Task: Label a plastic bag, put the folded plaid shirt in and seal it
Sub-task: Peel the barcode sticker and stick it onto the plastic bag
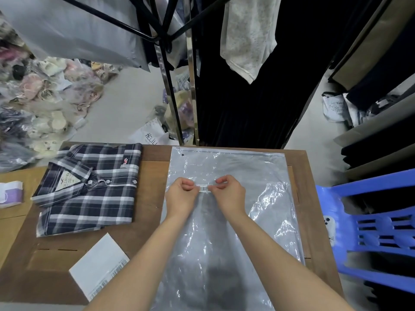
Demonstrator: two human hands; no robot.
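Note:
A clear plastic bag [235, 221] lies flat on the wooden table [152, 194], its zip edge at the far side. A small white barcode label [204, 189] sits over the bag's upper middle. My left hand [180, 195] pinches the label's left end and my right hand [228, 191] pinches its right end, holding it just on or above the bag's surface. The folded plaid shirt [89, 187], dark blue and white, lies to the left of the bag, collar facing left.
A white sheet of label backing [98, 265] lies at the table's near left. A white and purple roll [10, 194] sits at the far left. A blue plastic chair [377, 230] stands to the right. Hanging garments and a rack stand beyond the table, with bagged goods on the floor.

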